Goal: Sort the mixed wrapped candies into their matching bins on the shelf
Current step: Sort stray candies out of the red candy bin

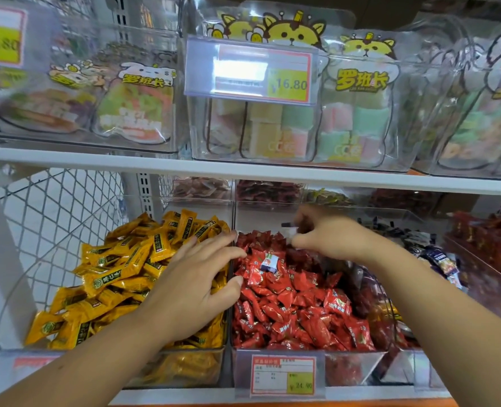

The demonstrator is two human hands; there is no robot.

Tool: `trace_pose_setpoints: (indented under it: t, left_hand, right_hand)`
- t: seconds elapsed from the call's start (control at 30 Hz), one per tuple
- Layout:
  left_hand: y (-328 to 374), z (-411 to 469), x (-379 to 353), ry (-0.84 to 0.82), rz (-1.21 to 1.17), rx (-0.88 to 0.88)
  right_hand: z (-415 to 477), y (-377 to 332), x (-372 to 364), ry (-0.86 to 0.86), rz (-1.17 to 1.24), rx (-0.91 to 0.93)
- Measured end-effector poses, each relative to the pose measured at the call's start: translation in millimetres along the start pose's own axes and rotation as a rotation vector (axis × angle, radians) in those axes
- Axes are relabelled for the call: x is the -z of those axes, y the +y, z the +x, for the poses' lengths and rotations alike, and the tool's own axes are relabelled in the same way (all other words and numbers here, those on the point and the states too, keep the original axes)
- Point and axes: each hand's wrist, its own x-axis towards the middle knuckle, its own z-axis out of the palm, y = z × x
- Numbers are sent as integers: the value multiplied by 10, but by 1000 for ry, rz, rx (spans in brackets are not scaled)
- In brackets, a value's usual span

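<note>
A: Left side?
B: Left hand (196, 286) lies flat on the yellow candies (120, 268), fingers straight and spread.
A: Middle?
B: A white-blue candy (268, 264) sits on top of the red candies (302, 312).
A: Right?
B: Right hand (328, 233) is at the back of the reds, fingers curled. Too blurred to tell if it's gripping anything.

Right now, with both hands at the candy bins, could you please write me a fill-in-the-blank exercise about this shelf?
1. The left hand lies open, mostly over the bin of ___ wrapped candies.
2. A stray white-and-blue candy lies on top of the ___ candies in the middle bin.
3. The price tag on the middle bin's front reads ___.
4. The right hand reaches toward the ___ of the middle bin.

Missing words: yellow; red; 24.90; back.
</note>
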Motion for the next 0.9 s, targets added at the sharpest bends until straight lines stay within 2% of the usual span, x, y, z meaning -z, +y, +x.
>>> trace_pose_setpoints:
  t: [0.13,0.23,0.43,0.57,0.67,0.8,0.9]
  left_hand:
    - [13,0,5,5,-8,5]
    - [12,5,9,5,-8,5]
    - [-2,2,4,3,-12,2]
    - [3,7,7,-3,8,-3]
    - [9,5,12,-2,5,-2]
    - [4,8,10,7,-12,-6]
    - [-7,3,3,6,-6,-4]
  right_hand:
    - [83,-102,-365,-221,-134,92]
    - [133,-113,-504,-264,-164,112]
    - [93,17,-496,-130,-152,138]
    - [-23,128,-296,-55,70,158]
    - [-69,262,-92,45,145,118]
    - [-101,646,276,326,80,8]
    - [-175,1009,434,297,-163,-131]
